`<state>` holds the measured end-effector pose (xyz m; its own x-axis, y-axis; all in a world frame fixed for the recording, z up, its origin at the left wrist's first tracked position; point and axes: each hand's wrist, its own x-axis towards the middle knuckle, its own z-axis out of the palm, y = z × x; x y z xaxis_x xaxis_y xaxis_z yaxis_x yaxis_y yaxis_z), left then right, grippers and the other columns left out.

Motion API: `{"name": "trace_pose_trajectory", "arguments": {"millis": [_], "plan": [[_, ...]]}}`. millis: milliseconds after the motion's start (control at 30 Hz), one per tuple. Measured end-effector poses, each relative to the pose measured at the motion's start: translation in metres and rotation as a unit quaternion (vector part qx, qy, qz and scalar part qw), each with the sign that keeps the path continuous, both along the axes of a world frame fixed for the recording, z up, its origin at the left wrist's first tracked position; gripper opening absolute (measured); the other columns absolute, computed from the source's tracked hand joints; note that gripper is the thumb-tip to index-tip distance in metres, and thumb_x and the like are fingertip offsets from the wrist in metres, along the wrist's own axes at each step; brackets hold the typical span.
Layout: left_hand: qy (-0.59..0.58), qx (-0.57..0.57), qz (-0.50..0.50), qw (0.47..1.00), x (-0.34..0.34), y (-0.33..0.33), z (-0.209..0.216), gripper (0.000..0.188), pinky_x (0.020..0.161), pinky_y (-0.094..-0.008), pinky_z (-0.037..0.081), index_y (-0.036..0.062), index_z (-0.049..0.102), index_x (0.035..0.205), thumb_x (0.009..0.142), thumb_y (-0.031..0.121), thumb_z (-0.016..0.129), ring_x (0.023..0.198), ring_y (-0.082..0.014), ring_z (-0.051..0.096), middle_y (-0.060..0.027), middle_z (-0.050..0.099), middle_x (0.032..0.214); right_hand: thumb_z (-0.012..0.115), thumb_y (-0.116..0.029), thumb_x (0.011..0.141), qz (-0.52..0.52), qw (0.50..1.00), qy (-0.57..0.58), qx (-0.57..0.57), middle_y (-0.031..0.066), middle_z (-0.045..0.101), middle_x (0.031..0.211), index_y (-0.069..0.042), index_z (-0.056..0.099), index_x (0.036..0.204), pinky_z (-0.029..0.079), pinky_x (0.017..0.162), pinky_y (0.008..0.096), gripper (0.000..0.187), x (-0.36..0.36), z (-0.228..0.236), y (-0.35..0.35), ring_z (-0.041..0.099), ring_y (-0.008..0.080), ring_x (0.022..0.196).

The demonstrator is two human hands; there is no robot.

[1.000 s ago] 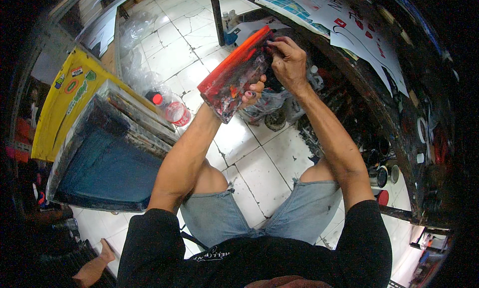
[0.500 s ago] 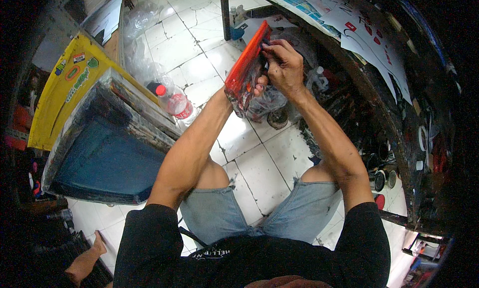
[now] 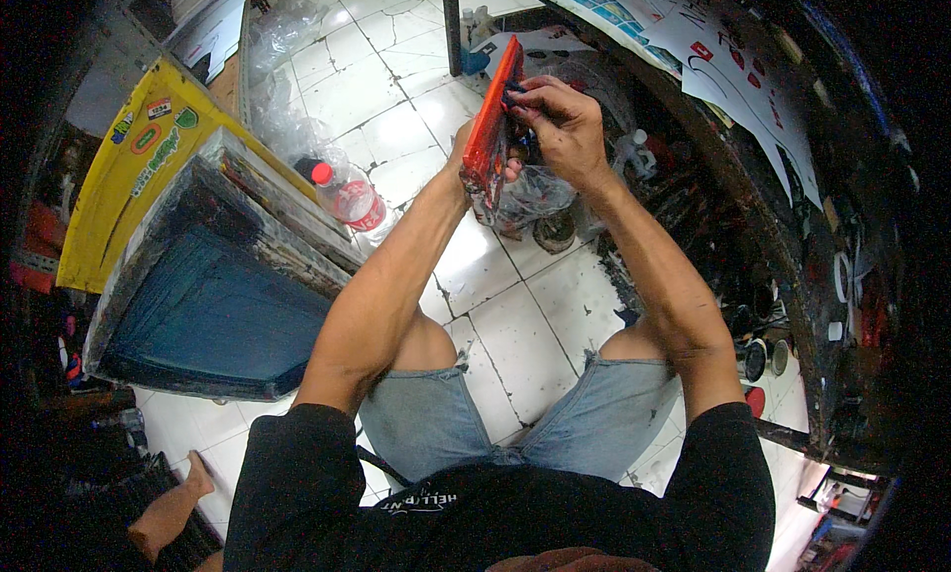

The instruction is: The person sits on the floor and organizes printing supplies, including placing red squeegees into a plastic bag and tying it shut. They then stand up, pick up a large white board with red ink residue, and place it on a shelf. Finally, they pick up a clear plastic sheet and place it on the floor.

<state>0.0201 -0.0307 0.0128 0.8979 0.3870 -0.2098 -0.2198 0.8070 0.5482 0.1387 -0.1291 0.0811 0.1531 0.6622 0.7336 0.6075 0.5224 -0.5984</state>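
Note:
A long, narrow red-orange piece [image 3: 488,111] with a dark, smeared, glossy side stands out in front of me, tilted on edge. I cannot make out its exact kind. My left hand [image 3: 462,154] holds it from the left and below, with some fingertips showing on its right side; the rest of that hand is hidden behind it. On the far right side of the piece, my right hand [image 3: 565,126] is closed in a pinch on a small dark scrap [image 3: 511,96], which touches the piece. Clear crumpled plastic [image 3: 535,198] lies below my hands.
A clear bottle with a red cap [image 3: 355,204] stands on the tiled floor [image 3: 495,359]. To the left are a dark-blue-faced screen frame [image 3: 213,305] and a yellow panel [image 3: 129,176]. A dark-edged table [image 3: 733,136] with papers flanks the right. Another person's foot [image 3: 198,476] shows lower left.
The red-orange piece has swung a little to the left and stands steeper, its smeared side turned more edge-on. My right hand has shifted slightly left along with it.

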Motion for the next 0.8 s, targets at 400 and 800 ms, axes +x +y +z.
{"name": "trace_pose_trajectory", "arguments": {"millis": [400, 800], "plan": [[-0.217, -0.183, -0.17, 0.944, -0.012, 0.017, -0.006, 0.041, 0.049, -0.0245, 0.048, -0.0057, 0.051, 0.099, 0.09, 0.034, 0.048, 0.055, -0.0169, 0.05, -0.0065, 0.049, 0.072, 0.064, 0.004, 0.079, 0.001, 0.988, 0.153, -0.019, 0.007, 0.063, 0.097, -0.002, 0.068, 0.094, 0.048, 0.081, 0.0248, 0.016, 0.026, 0.021, -0.006, 0.059, 0.014, 0.091], [-0.13, 0.014, -0.007, 0.991, 0.001, 0.02, -0.013, 0.035, 0.048, -0.0266, 0.053, 0.0042, 0.054, 0.106, 0.093, 0.036, 0.047, 0.054, -0.0172, 0.057, -0.0089, 0.061, 0.081, 0.059, 0.002, 0.083, 0.074, 0.994, 0.046, -0.062, 0.0105, 0.065, 0.098, 0.001, 0.06, 0.108, 0.051, 0.079, 0.0258, 0.025, -0.034, 0.038, -0.02, 0.062, 0.0155, 0.09]]}}
